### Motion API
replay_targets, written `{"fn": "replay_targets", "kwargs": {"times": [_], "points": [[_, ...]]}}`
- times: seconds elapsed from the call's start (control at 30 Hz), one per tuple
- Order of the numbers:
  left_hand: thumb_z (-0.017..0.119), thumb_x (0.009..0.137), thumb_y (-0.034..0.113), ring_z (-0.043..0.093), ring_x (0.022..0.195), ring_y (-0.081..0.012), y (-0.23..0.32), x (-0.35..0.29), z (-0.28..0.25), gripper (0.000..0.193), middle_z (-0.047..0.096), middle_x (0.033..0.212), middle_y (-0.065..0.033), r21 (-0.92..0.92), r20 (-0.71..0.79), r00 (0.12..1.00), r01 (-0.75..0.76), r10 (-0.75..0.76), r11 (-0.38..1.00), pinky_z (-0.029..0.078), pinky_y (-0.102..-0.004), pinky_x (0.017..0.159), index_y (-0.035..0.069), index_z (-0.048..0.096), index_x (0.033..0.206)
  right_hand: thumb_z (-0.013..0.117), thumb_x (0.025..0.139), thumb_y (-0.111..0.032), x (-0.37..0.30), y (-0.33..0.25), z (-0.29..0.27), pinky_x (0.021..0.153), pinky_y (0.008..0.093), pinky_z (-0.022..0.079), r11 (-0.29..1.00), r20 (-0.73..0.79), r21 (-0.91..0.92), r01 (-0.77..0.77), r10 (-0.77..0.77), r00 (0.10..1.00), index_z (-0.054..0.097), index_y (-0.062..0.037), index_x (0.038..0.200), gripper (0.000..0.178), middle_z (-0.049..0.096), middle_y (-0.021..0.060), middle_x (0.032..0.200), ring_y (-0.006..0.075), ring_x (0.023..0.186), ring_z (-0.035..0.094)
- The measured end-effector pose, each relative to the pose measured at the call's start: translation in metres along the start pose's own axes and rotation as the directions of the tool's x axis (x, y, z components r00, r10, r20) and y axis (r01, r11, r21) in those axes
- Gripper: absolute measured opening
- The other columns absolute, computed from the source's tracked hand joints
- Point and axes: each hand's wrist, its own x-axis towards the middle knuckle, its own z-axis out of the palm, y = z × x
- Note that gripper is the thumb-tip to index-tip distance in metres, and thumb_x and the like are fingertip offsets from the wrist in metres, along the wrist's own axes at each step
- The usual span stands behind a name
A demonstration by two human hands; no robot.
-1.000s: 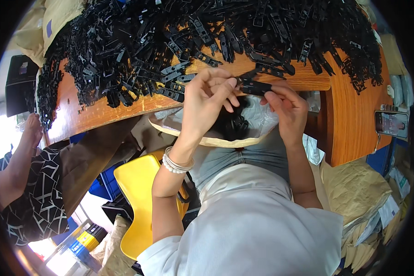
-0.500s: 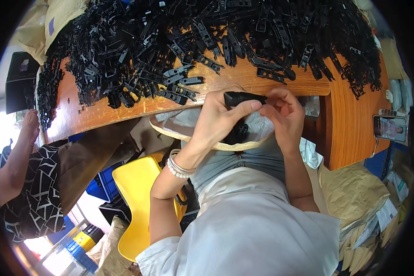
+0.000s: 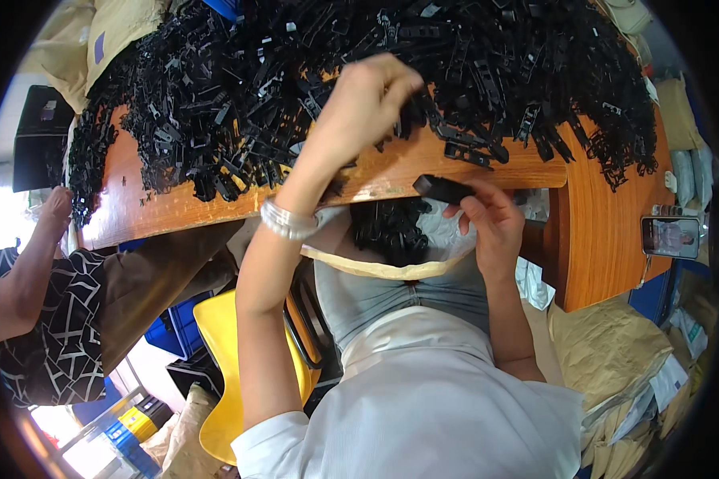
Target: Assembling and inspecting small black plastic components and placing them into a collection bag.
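My right hand [image 3: 495, 223] is closed on a long black plastic part [image 3: 443, 189], gripping its right end just off the table's front edge. Stretched out over the table, my left hand [image 3: 367, 104] is at the near side of a large heap of small black plastic parts [image 3: 487, 76]. Its fingers are smeared and point down into the dark parts, so whether they hold one cannot be made out. Below the table edge, an open sack [image 3: 375, 270] with a pale lining rests on my lap. More black parts [image 3: 387, 231] lie inside it.
The wooden table [image 3: 527, 174] curves around in front of me. A phone [image 3: 671, 237] stands at its right side. A yellow chair [image 3: 220, 375] is at my left. Another person's hand [image 3: 56, 209] is by the table's left end. Brown sacks [image 3: 607, 343] lie at lower right.
My left hand has left the part and moved up and forward to the heap. My right hand now holds the part alone. More of the sack's contents shows.
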Motion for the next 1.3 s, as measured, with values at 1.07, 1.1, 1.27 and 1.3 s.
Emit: {"fn": "replay_targets", "kwargs": {"times": [1.07, 1.1, 1.27, 1.3], "points": [[0.058, 0.073, 0.014, 0.058, 0.069, -0.0229, -0.022, 0.095, 0.030, 0.010, 0.060, 0.063, -0.0077, 0.863, 0.057, 0.894, -0.268, 0.444, 0.429, 0.047, -0.0335, 0.053, 0.008, 0.064, 0.079, 0.051, 0.081, 0.001, 0.008, 0.012, 0.002, 0.050, 0.0193, 0.039, 0.990, 0.061, -0.046, -0.135, 0.137, 0.989, 0.051, 0.0074, 0.099, 0.019, 0.060, 0.0117, 0.072, 0.0144, 0.064, 0.060], [0.058, 0.073, 0.014, 0.058, 0.069, -0.0229, -0.022, 0.099, 0.035, 0.010, 0.060, 0.063, -0.0077, 0.862, 0.055, 0.894, -0.268, 0.446, 0.430, 0.047, -0.0335, 0.053, 0.008, 0.064, 0.079, 0.051, 0.081, 0.001, 0.008, 0.013, 0.001, 0.050, 0.0193, 0.039, 0.990, 0.061, -0.048, -0.133, 0.136, 0.989, 0.051, 0.0074, 0.099, 0.019, 0.060, 0.0117, 0.072, 0.0144, 0.064, 0.060], [0.056, 0.066, 0.010, 0.060, 0.068, -0.0260, -0.023, 0.109, 0.044, 0.009, 0.060, 0.067, -0.0128, 0.864, 0.050, 0.833, -0.313, 0.551, 0.394, 0.048, -0.0350, 0.056, 0.003, 0.061, 0.063, 0.051, 0.081, 0.000, 0.009, 0.013, 0.002, 0.050, 0.0191, 0.039, 0.992, 0.075, -0.060, -0.114, 0.119, 0.990, 0.052, 0.0077, 0.099, 0.019, 0.061, 0.0125, 0.073, 0.0144, 0.065, 0.061], [0.056, 0.066, 0.010, 0.060, 0.068, -0.0260, -0.022, 0.106, 0.042, 0.009, 0.060, 0.067, -0.0128, 0.864, 0.050, 0.832, -0.314, 0.552, 0.395, 0.048, -0.0350, 0.056, 0.003, 0.061, 0.063, 0.051, 0.081, 0.000, 0.009, 0.014, 0.002, 0.050, 0.0191, 0.039, 0.992, 0.073, -0.061, -0.113, 0.118, 0.990, 0.052, 0.0077, 0.099, 0.019, 0.061, 0.0125, 0.073, 0.0144, 0.065, 0.061]]}}
